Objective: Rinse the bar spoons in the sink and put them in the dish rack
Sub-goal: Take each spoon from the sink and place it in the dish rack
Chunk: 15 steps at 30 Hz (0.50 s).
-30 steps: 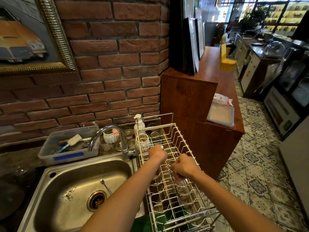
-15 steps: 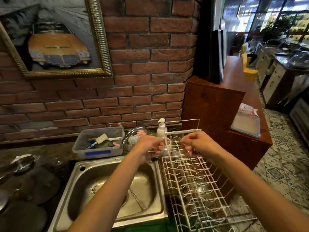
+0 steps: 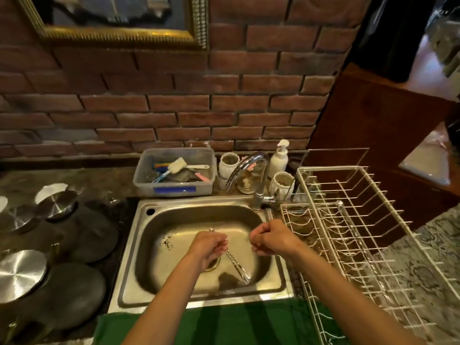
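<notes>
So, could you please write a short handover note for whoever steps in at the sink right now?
Left hand: over the sink, fingers curled at the upper end of the bar spoons; whether it actually grips them is unclear.
Right hand: loosely curled above the basin, nothing visible in it.
Spoons: in the basin, near the drain, tips pointing to the front right corner.
Faucet: no water visibly running.
Dish rack, right of the sink: no bar spoon clearly visible in it.
Left to do: rinse these spoons, then place them in the rack.
</notes>
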Each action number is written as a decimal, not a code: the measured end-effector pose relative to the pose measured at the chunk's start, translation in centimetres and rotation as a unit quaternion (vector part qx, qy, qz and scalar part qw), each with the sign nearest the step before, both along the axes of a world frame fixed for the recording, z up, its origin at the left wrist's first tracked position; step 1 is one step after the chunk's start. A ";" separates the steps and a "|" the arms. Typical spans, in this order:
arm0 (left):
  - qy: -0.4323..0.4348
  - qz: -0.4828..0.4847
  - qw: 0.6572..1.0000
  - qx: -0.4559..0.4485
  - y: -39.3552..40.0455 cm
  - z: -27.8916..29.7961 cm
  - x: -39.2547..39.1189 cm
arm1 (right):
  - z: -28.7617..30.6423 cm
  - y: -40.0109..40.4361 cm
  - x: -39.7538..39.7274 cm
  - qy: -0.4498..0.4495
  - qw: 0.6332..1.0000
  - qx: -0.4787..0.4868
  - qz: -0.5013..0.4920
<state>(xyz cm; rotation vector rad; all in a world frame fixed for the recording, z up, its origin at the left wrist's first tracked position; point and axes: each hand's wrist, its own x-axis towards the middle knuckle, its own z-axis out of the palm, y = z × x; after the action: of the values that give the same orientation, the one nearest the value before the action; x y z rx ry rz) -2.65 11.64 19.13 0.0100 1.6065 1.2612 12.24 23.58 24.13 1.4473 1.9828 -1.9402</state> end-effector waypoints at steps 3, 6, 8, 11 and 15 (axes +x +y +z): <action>-0.018 0.003 1.000 -0.024 0.9 -4.8 -1.2 | -4.7 0.1 -1.4 -0.030 0.999 -0.018 -0.028; -0.052 -0.004 0.998 -0.046 1.7 -9.1 -1.8 | -9.4 0.4 -2.3 -0.052 0.997 -0.034 -0.036; -0.075 0.001 0.996 -0.054 2.1 -12.1 -2.3 | -12.4 0.7 -2.9 -0.064 0.996 -0.044 -0.039; -0.079 0.018 0.994 -0.075 2.8 -15.9 -3.1 | -16.5 1.1 -3.6 -0.081 0.995 -0.040 -0.032; -0.079 0.036 0.991 -0.098 4.1 -20.3 -4.5 | -21.4 1.9 -4.3 -0.106 0.994 -0.021 -0.020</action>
<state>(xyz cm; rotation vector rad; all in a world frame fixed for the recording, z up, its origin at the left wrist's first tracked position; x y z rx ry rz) -7.15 15.79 -1.20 -0.2661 1.5959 1.1242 7.90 25.47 2.78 1.6182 1.8244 -1.7471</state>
